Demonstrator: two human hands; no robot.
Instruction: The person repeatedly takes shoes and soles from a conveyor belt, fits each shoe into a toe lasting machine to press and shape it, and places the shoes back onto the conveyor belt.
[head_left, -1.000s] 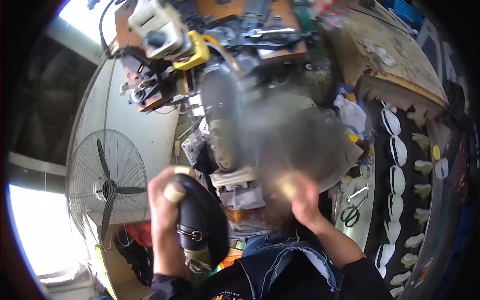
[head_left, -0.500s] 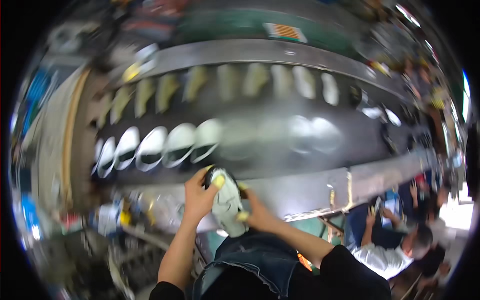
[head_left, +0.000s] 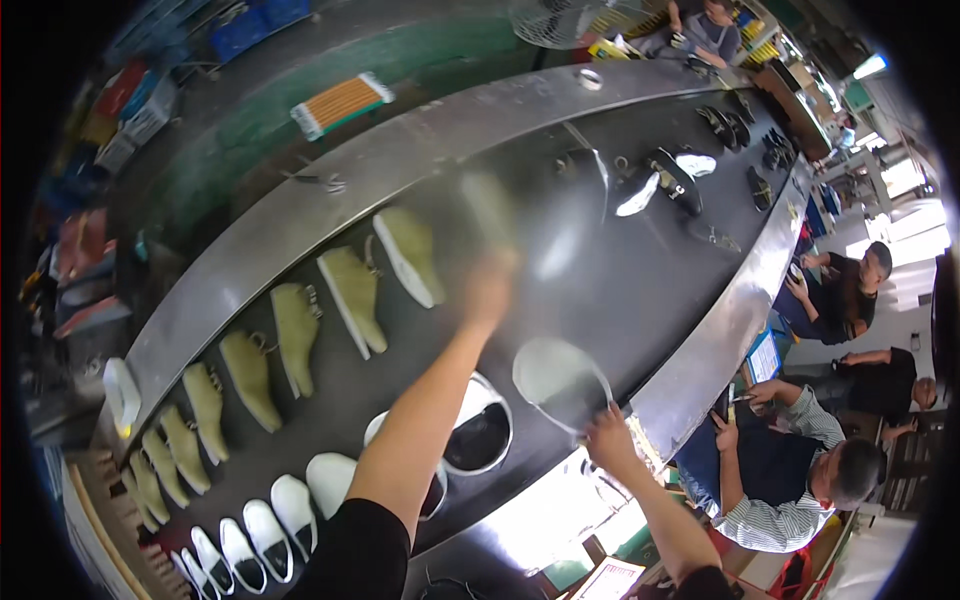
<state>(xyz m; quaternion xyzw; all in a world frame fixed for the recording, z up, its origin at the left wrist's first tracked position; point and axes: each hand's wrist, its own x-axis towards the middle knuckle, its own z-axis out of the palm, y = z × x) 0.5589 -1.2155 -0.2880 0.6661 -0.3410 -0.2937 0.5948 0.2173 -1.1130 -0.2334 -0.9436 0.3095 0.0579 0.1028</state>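
Observation:
My left hand (head_left: 490, 285) reaches far across the dark belt. It is smeared by motion, so its fingers do not show clearly. Just beyond it is a blurred olive-green shoe form (head_left: 488, 208). Nearer to me, my right hand (head_left: 610, 437) has its fingers closed at the rim of a white shoe (head_left: 562, 378), which is also somewhat blurred. Beside that lies another white shoe with a dark inside (head_left: 480, 435), partly hidden by my left forearm. Olive shoe forms with pale soles (head_left: 352, 290) lie on their sides in a row left of my left hand.
A smooth metal rim (head_left: 240, 245) borders the dark belt (head_left: 660, 290). Several white shoes (head_left: 265, 535) line its near left side. Black sandals (head_left: 675, 182) lie farther right. A tape roll (head_left: 590, 79) sits on the far rim. People (head_left: 780, 470) sit along the right side.
Both hands held one pale shoe close to my body; now they are apart. The left has swung far over the belt, the right out to the right. The view has turned rightward.

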